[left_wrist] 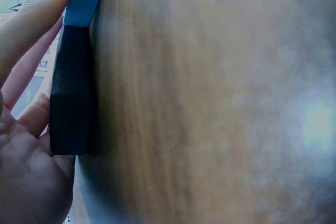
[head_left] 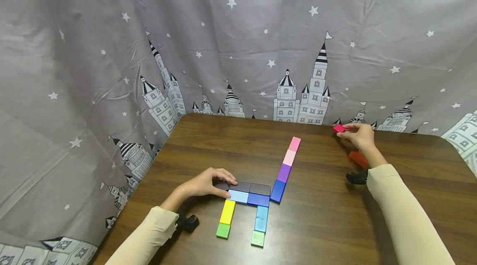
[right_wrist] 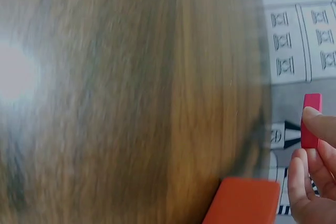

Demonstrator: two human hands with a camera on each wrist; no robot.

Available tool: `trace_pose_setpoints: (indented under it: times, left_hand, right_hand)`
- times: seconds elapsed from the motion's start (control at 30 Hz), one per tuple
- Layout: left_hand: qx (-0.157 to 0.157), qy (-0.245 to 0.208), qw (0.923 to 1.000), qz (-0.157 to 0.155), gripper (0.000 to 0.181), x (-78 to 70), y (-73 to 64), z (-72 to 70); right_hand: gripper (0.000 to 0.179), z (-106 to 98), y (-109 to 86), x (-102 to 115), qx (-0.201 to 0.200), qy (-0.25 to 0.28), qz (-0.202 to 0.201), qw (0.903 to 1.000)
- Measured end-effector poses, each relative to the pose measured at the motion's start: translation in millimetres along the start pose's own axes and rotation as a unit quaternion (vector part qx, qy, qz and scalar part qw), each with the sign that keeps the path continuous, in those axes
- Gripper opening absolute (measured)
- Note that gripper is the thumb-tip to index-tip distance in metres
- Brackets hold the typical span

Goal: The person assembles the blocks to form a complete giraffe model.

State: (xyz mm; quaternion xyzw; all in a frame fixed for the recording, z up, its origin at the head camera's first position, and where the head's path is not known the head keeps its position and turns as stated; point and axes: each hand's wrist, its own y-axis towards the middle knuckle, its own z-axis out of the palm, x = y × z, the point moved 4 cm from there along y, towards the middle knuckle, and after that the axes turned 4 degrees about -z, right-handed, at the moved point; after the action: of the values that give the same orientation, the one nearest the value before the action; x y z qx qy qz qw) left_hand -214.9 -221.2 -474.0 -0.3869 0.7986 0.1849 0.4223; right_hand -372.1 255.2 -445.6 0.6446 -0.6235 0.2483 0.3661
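My left hand (head_left: 209,183) rests on the left end of a block figure, its thumb touching a light blue block (head_left: 237,196) and its fingers reaching along the dark blocks (head_left: 260,189). A blue block (head_left: 258,200) lies beside the light blue one. In the left wrist view a dark block (left_wrist: 72,93) stands close to the palm. Over the far right table edge my right hand (head_left: 359,134) pinches a pinkish-red block (head_left: 338,128) between thumb and fingers, raised above the surface. Nearer the forearm lies an orange-red block (head_left: 357,159), partly hidden by the wrist.
Below the row run a yellow block (head_left: 227,212) with a green one (head_left: 223,231), and a turquoise block (head_left: 261,218) with a light green one (head_left: 257,239). A slanted line of blue (head_left: 278,191), purple (head_left: 284,172) and pink (head_left: 295,144) blocks rises right. A grey curtain (head_left: 253,41) hangs behind.
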Motion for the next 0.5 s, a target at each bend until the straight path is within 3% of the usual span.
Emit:
trace_pose_setpoints:
  times: [0.5]
  left_hand:
    - [0.000, 0.002, 1.0000, -0.003, 0.037, 2.8, 0.4, 0.0]
  right_hand:
    - [0.038, 36.4, 4.8, 23.0, 0.020, 0.048, -0.036, 0.9980]
